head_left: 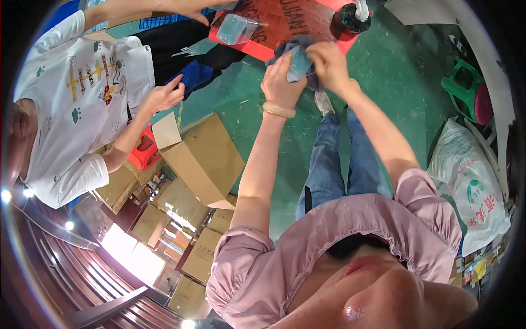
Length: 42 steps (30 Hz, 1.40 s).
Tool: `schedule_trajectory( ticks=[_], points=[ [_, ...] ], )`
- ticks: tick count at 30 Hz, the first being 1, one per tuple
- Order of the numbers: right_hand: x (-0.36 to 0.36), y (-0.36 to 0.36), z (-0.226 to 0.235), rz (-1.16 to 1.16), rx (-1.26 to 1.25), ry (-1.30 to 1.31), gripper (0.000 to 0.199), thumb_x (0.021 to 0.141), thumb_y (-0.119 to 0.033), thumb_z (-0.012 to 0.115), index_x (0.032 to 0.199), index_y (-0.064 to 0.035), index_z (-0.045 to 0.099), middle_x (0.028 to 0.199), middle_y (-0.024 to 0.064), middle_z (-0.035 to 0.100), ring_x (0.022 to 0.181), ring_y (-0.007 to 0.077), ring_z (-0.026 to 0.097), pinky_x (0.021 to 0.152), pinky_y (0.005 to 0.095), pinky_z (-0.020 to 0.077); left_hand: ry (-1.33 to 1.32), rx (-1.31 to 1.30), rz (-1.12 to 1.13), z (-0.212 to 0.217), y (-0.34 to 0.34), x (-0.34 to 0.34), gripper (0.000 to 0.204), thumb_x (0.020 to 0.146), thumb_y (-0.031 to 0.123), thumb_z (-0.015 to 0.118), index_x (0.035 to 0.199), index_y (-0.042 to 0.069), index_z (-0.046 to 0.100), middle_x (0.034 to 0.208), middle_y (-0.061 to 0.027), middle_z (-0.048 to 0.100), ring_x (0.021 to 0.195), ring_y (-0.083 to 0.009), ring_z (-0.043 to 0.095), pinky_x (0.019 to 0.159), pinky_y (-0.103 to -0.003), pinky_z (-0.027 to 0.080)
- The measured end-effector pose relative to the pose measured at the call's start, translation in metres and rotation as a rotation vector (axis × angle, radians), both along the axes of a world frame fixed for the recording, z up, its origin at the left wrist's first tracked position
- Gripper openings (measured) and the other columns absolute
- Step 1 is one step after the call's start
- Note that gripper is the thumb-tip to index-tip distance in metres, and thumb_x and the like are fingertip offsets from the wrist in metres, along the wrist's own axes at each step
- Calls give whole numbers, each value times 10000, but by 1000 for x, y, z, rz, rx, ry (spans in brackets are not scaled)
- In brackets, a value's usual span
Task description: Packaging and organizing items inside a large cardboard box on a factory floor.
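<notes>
My left hand (pixel 283 83) grips a clear, bluish plastic piece (pixel 299 64) shaped like a small box, just off the near edge of the red table. A dark grey cloth (pixel 296 43) wraps round its far side and hangs below it. My right hand (pixel 330 67) is closed on the cloth, its fingers bent against the right side of the clear piece. The fingertips of both hands are partly hidden by the cloth. Farther left, a similar clear plastic box (pixel 235 29) lies on the red table (pixel 307 22).
A dark round container (pixel 352 21) with a white top stands at the table's right. At left, a co-worker's hand (pixel 165 96) holds a blue cloth (pixel 195 77). An open cardboard box (pixel 205 156), a green stool (pixel 463 88) and a white sack (pixel 468 183) stand on the green floor.
</notes>
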State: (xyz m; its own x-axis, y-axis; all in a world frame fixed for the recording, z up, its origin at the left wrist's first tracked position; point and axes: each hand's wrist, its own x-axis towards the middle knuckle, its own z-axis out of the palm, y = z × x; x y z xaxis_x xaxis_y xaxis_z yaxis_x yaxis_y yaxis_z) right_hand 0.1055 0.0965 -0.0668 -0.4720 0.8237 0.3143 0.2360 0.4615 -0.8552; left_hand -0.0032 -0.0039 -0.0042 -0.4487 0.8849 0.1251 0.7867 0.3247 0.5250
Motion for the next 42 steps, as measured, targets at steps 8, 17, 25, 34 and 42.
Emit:
schedule_trajectory(
  ticks=[8, 17, 25, 34, 42],
  points=[
    [35, -20, -22, -359, -314, 16, 124, 761, -70, 664, 884, -65, 682, 874, 86, 639, 784, 214, 604, 711, 313, 477, 47, 115, -150, -3, -9, -5, 442, 599, 77, 701, 1036, 79, 630, 1062, -83, 628, 1005, -317, 576, 828, -405, 489],
    [73, -12, -44, -364, -643, 51, 199, 820, -84, 668, 1014, -37, 665, 937, 20, 625, 810, 82, 551, 732, 204, 439, 325, 282, -469, 7, -42, 6, 340, 647, -24, 639, 968, 81, 672, 1089, -66, 616, 1115, -422, 494, 866, -469, 464],
    [63, -41, -29, -296, -943, 386, 411, 801, -64, 680, 1190, -27, 552, 1133, 74, 574, 962, 136, 563, 843, 255, 449, -377, 362, 146, 20, -64, 10, 383, 721, 109, 670, 1089, 50, 582, 1101, -94, 597, 1079, -342, 536, 858, -422, 485],
    [103, -59, -30, -445, -517, -23, 451, 803, -68, 668, 1223, -51, 502, 1229, 86, 486, 1080, 184, 525, 908, 313, 431, -2048, 643, 942, 12, -67, 8, 618, 783, 385, 660, 1176, -41, 446, 1087, -151, 561, 989, -294, 577, 814, -346, 541],
    [148, -94, -47, -399, -624, -13, 343, 801, -84, 663, 1130, -60, 568, 1124, 77, 522, 982, 168, 558, 814, 283, 473, -2275, 757, 917, -2, -84, -26, 621, 780, 371, 671, 1184, -41, 441, 1148, -176, 525, 1018, -327, 551, 772, -326, 551]
  ],
)
